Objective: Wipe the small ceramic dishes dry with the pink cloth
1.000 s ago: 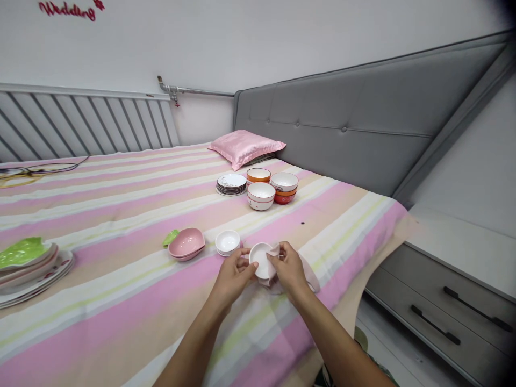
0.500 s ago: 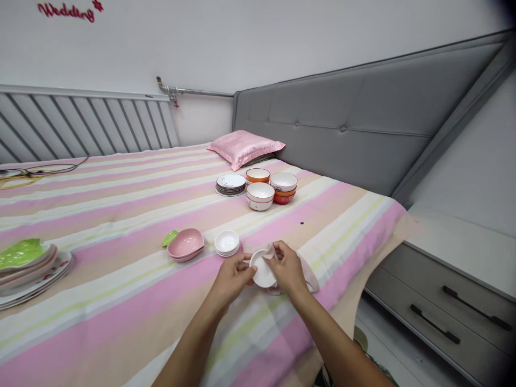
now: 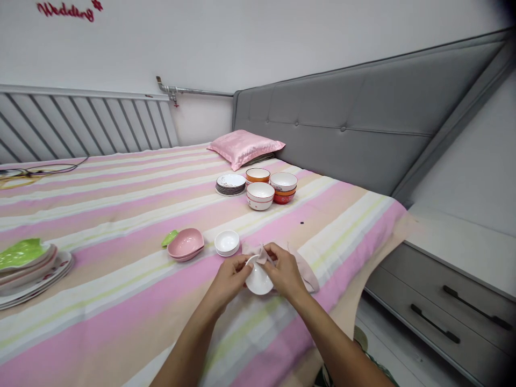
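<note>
My left hand (image 3: 228,279) grips the rim of a small white bowl (image 3: 258,280), which is tilted so its underside faces me. My right hand (image 3: 284,271) is closed on a pale pink cloth (image 3: 300,266) and presses it against the bowl's top edge. Both hands hover just above the striped bedsheet (image 3: 121,258) near the bed's right edge. Just beyond the hands sits another small white bowl (image 3: 227,242). To its left lie a pink dish (image 3: 186,243) and a small green dish (image 3: 170,237).
Further back stand a stack of plates (image 3: 230,184) and several orange, red and white bowls (image 3: 271,189), with a pink pillow (image 3: 245,146) behind. A pile of plates topped by a green leaf dish (image 3: 24,263) lies far left. A grey nightstand (image 3: 443,301) stands right.
The bowl has been turned over from showing its inside to showing its underside, and lowered slightly. My right hand has moved the cloth up round the rim.
</note>
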The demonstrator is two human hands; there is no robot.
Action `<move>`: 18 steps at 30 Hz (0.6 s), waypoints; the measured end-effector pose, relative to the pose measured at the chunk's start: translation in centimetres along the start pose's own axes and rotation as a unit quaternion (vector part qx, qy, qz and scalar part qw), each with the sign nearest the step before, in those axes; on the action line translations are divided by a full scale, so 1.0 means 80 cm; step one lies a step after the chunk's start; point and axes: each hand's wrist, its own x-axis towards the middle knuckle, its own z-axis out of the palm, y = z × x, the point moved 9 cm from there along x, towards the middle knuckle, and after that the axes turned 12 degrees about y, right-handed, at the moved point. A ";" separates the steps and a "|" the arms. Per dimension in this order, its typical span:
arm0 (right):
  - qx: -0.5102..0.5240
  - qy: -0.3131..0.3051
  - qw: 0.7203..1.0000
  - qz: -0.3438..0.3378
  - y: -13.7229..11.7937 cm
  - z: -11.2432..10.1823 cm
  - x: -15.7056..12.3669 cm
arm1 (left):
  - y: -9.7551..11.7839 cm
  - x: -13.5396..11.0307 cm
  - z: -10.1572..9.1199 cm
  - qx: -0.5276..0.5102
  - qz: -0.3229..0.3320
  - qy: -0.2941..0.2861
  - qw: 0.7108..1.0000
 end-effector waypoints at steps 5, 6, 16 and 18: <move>-0.006 0.058 0.998 0.033 0.014 -0.012 0.003 | 0.006 0.000 -0.004 0.019 0.040 0.032 0.999; 0.001 0.070 0.997 0.043 0.020 -0.014 0.004 | 0.005 0.000 -0.004 0.014 0.031 0.034 0.999; 0.092 0.131 0.978 0.136 0.063 -0.017 0.007 | 0.006 -0.002 0.002 -0.073 -0.007 0.043 0.996; 0.091 0.127 0.979 0.131 0.061 -0.016 0.007 | 0.007 -0.001 -0.001 -0.071 -0.002 0.051 0.996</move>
